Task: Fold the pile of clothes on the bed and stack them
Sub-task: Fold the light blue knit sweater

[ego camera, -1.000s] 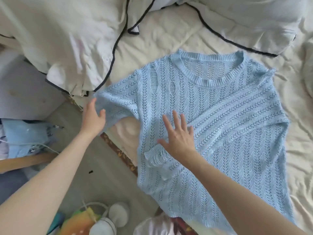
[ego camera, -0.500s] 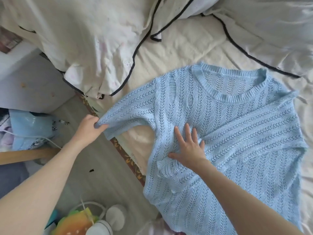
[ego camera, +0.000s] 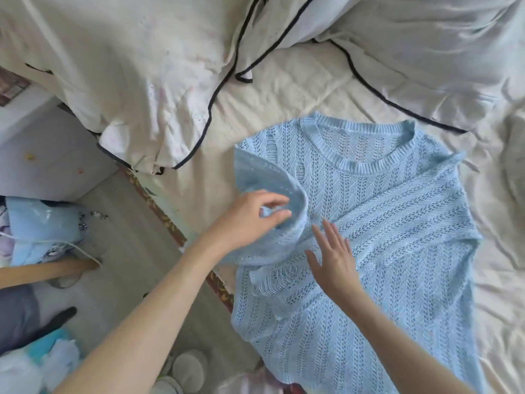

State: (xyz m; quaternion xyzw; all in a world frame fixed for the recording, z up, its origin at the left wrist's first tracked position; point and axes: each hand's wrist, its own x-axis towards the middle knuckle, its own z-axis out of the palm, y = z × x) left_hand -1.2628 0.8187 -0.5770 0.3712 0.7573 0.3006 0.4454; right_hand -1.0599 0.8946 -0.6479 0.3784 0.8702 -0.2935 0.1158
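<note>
Sweater (ego camera: 383,223), pale blue knit, lies flat on the bed (ego camera: 270,115), long axis running neckline-far to hem-near. Left hand (ego camera: 250,220) pinches the left sleeve (ego camera: 264,177), folded over the body; right hand (ego camera: 335,260) presses the chest with spread fingers.

I see a bed (ego camera: 284,89) under a cream sheet; a light blue knit sweater (ego camera: 397,223) lies flat on it, with two black-piped pillows (ego camera: 127,81) above.
</note>
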